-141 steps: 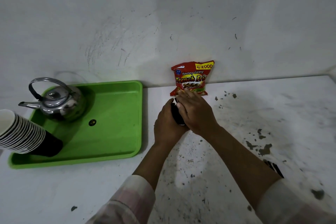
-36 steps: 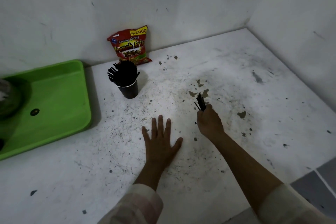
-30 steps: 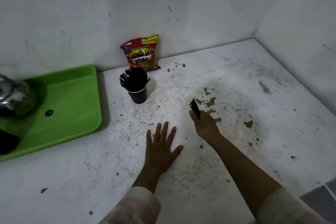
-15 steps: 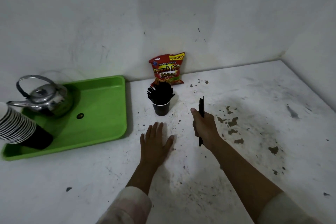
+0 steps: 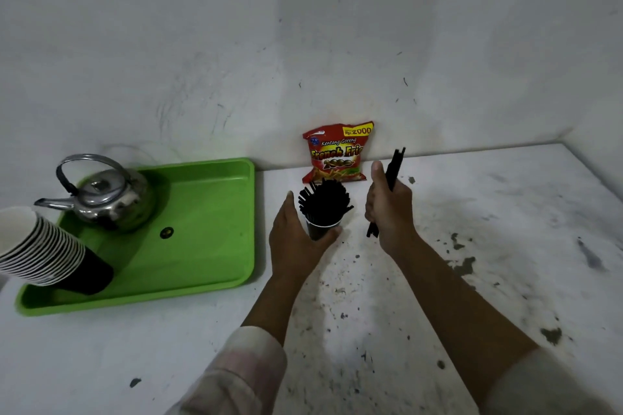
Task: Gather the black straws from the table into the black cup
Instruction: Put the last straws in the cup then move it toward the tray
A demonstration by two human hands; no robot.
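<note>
The black cup stands on the white table, packed with several black straws that fan out above its rim. My left hand wraps around the cup's left side and base. Just right of the cup, my right hand is closed around a small bunch of black straws, held almost upright and tilted right. Their tops stick out above my fist and their lower ends show below it.
A red snack bag leans on the wall right behind the cup. To the left lies a green tray holding a metal kettle and a tilted stack of paper cups. A side wall bounds the stained table on the right.
My left hand left the tabletop and took hold of the cup. My right hand carried its straws forward, up beside the cup. The camera swung left.
</note>
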